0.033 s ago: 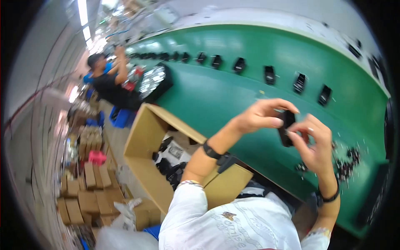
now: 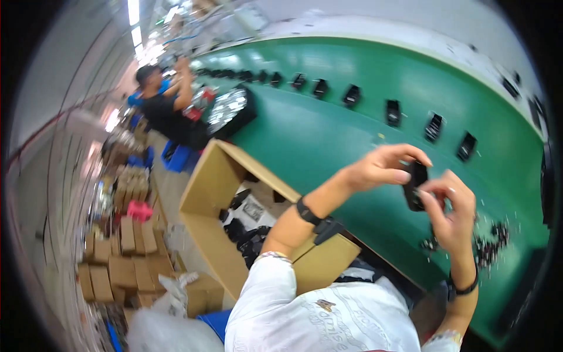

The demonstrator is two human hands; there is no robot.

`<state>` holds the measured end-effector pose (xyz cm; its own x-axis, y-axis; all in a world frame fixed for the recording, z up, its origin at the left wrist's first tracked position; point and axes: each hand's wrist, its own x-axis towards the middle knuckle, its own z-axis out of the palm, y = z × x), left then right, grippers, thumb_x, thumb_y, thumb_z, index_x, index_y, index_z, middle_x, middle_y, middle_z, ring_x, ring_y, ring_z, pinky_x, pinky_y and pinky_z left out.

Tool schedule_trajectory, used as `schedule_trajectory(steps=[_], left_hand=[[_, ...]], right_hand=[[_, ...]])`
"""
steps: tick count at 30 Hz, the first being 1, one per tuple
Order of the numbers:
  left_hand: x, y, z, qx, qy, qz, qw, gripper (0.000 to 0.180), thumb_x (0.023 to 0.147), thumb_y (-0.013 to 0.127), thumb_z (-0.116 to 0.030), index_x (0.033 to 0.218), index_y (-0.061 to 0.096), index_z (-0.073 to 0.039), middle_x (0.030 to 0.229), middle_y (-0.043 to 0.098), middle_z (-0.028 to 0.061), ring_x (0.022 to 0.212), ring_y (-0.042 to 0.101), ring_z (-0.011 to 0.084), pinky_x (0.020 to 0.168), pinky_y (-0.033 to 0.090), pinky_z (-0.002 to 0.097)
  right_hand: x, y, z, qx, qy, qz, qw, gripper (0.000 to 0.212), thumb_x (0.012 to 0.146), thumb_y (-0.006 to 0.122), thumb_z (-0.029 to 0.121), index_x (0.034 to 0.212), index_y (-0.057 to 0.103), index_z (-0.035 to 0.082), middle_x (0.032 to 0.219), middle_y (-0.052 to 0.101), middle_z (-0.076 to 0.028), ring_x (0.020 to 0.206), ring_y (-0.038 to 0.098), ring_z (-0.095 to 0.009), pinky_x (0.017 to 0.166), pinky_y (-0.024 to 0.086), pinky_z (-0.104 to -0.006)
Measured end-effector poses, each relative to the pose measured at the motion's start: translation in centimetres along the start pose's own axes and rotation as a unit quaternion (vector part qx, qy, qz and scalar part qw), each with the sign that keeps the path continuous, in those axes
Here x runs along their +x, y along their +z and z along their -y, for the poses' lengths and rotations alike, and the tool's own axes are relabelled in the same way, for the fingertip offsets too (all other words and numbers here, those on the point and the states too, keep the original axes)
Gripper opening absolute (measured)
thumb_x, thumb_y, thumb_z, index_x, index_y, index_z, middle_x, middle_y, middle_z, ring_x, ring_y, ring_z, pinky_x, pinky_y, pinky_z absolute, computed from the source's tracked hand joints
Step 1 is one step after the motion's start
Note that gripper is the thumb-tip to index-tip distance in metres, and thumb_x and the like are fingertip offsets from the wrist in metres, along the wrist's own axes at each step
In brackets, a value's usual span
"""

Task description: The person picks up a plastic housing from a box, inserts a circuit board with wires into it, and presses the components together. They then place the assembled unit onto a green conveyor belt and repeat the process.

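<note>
Both my hands hold one small black plastic part [image 2: 416, 182] above the green conveyor belt [image 2: 316, 135]. My left hand [image 2: 384, 167] pinches its upper left side with thumb and fingers. My right hand [image 2: 448, 211] grips it from the right, fingers curled on its lower edge. A black band sits on each of my wrists. A loose heap of tiny black pieces [image 2: 487, 243] lies on the belt just below my right hand.
A row of several black parts [image 2: 352, 94] runs along the belt's far side. An open cardboard box [image 2: 217, 193] with black items stands at my left. A co-worker in a black shirt [image 2: 167, 114] works further along. Stacked cartons [image 2: 117, 258] cover the floor at left.
</note>
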<state>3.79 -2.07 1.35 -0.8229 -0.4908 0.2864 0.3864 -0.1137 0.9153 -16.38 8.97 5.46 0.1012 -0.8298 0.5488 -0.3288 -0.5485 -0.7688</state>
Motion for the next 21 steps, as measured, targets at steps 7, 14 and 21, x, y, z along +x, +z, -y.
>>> schedule_trajectory(steps=[7,14,21], left_hand=[[-1.1,-0.1,0.5,-0.112,-0.007,-0.001,0.994,0.052,0.091,0.075,-0.02,0.135,0.055,0.0,0.123,0.062,0.0074,0.116,0.06,0.0159,0.102,0.047,0.0338],[-0.6,-0.8,0.4,-0.042,-0.02,-0.005,0.999,0.047,0.091,0.075,-0.021,0.131,0.06,0.0,0.122,0.063,0.0073,0.113,0.061,0.0155,0.101,0.048,0.0335],[-0.2,-0.3,0.3,0.022,-0.031,-0.036,0.999,0.042,0.092,0.074,-0.026,0.127,0.065,-0.004,0.108,0.064,0.0029,0.101,0.058,0.0122,0.091,0.05,0.0311]], right_hand=[[-2.0,3.4,-1.8,0.186,0.137,-0.052,0.972,0.003,0.089,0.072,-0.001,0.09,0.069,-0.003,0.076,0.045,0.005,0.063,0.035,-0.001,0.055,0.023,-0.0199],[0.6,-0.2,-0.6,0.049,0.056,0.092,0.993,0.021,0.074,0.073,0.007,0.094,0.069,0.001,0.071,0.05,-0.003,0.06,0.046,-0.011,0.056,0.035,-0.0252],[0.7,-0.6,0.9,-0.031,0.052,0.169,0.984,0.033,0.064,0.079,0.013,0.093,0.067,0.003,0.078,0.053,-0.007,0.067,0.054,-0.02,0.063,0.048,-0.0333]])
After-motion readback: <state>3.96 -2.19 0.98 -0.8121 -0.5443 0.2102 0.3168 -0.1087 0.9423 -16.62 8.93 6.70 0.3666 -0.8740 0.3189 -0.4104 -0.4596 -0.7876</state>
